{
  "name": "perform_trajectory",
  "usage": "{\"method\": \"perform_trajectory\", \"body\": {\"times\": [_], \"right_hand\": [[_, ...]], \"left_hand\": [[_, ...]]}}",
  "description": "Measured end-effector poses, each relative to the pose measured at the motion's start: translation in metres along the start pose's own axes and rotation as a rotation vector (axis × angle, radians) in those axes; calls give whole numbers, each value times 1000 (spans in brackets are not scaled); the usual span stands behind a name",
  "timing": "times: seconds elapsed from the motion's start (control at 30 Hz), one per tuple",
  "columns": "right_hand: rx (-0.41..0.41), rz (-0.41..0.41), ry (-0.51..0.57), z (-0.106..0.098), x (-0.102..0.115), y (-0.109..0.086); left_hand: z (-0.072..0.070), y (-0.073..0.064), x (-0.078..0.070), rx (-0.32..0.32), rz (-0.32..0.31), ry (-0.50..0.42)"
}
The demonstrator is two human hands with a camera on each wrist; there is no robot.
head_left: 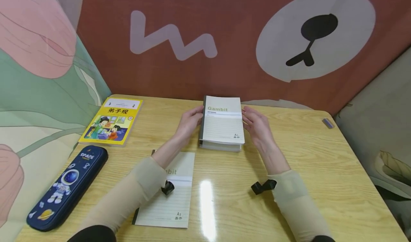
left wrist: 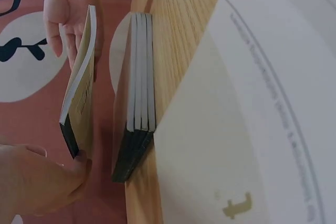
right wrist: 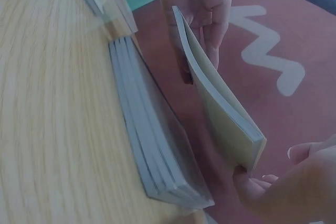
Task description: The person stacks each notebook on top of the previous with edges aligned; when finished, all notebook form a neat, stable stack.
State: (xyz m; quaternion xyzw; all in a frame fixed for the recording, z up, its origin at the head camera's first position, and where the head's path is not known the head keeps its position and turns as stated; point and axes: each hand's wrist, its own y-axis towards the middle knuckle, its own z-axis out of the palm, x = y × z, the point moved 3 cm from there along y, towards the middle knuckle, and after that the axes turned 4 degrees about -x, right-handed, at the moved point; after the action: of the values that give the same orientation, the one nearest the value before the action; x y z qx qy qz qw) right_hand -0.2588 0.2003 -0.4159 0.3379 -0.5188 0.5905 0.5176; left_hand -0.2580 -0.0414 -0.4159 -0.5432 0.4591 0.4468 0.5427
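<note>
While our left hand [head_left: 189,122] and right hand [head_left: 257,124], fingers half-curled, hold one notebook [head_left: 223,122] above the stack [left wrist: 140,72], we should align spines [left wrist: 135,156].

Pale ruled notebook [head_left: 223,124]; navy astronaut-print case [head_left: 69,188]

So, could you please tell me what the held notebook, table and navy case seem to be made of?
Held notebook: paper, matt-looking cover; its pale page edge curves slightly.
Table: wood or wood-look laminate, glossy, given the grain and bright reflection.
Navy case: perhaps moulded plastic or stiff foam, smooth, from its rounded edges; uncertain.
</note>
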Motion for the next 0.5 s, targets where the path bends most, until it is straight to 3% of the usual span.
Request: {"method": "perform_trajectory", "body": {"times": [0.5], "right_hand": [[25, -6, -34, -8, -8, 9]], "left_hand": [[9, 9, 9, 28, -8, 95]]}}
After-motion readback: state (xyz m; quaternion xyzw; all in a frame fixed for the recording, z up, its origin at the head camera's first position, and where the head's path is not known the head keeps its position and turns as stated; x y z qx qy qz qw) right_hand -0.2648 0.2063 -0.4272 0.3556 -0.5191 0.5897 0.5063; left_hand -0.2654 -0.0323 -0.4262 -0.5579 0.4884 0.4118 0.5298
